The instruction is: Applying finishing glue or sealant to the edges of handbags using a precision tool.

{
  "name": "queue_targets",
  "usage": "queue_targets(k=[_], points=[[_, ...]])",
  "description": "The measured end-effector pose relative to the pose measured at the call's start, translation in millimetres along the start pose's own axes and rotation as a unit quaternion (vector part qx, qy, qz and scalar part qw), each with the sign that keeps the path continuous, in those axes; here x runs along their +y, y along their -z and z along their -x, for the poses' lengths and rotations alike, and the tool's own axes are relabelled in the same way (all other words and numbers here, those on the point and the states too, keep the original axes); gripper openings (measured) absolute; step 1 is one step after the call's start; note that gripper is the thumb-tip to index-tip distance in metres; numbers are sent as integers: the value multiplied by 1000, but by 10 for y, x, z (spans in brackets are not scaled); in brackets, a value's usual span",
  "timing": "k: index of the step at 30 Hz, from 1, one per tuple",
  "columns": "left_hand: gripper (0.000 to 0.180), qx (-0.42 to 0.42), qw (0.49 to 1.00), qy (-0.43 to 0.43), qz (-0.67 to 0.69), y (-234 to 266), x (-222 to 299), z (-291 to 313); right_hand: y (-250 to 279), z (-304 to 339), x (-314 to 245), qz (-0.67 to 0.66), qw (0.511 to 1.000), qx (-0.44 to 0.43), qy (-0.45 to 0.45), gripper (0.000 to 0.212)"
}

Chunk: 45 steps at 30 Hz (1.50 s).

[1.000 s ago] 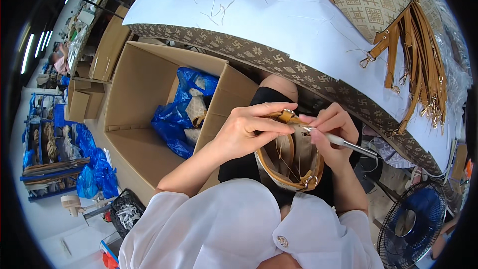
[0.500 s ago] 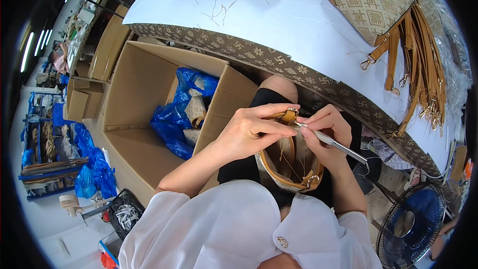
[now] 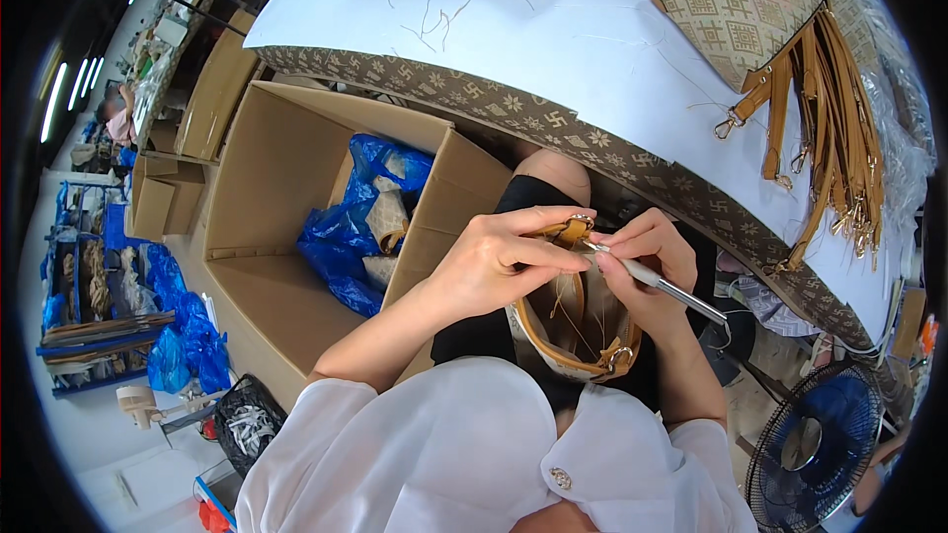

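Observation:
A small handbag (image 3: pixel 553 363) with a tan leather trim and light patterned sides rests on my lap, its mouth facing up. My left hand (image 3: pixel 494 262) is closed on the bag's tan strap tab (image 3: pixel 573 230), which carries a metal ring. In my right hand (image 3: pixel 647 262) is a slim white-and-silver pen-shaped tool (image 3: pixel 681 293), its tip at the tab between my two hands. The tool's back end points down to the right, near a thin curved piece. Loose threads hang inside the bag. My fingers hide the exact spot where the tip meets the tab.
An open cardboard box (image 3: pixel 267 188) at my left holds blue plastic (image 3: pixel 341 227) and bag pieces. Across the front stretches a white-topped table (image 3: pixel 553 49) with a patterned handbag (image 3: pixel 736 10) and several tan straps (image 3: pixel 834 138). A fan (image 3: pixel 815 444) stands at lower right.

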<state>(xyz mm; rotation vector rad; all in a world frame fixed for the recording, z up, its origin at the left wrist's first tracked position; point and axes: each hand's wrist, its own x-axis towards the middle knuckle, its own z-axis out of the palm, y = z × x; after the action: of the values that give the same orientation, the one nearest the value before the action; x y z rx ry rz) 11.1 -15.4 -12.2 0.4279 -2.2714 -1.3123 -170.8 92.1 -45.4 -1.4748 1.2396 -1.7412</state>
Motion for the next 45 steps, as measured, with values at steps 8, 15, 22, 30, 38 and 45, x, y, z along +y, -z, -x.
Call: queue_targets(k=[8, 15, 22, 30, 38, 45], points=[[21, 4, 1000, -3, 5, 29, -15, 5, 33, 40, 22, -54, 998, 12, 2, 19], [17, 111, 993, -12, 24, 432, -345, -327, 102, 117, -19, -102, 993, -46, 36, 29], [26, 101, 975, -109, -166, 266, 156, 68, -39, 193, 42, 94, 982, -76, 142, 38], [16, 62, 910, -162, -377, -81, -205, 581, -278, 466, 198, 213, 956, -91, 182, 28], [17, 32, 901, -268, -340, 31, -210, 608, -215, 523, 160, 208, 951, -125, 190, 28], [28, -82, 943, -176, -271, 157, 34, 480, -180, 557, 225, 188, 960, -97, 181, 31]])
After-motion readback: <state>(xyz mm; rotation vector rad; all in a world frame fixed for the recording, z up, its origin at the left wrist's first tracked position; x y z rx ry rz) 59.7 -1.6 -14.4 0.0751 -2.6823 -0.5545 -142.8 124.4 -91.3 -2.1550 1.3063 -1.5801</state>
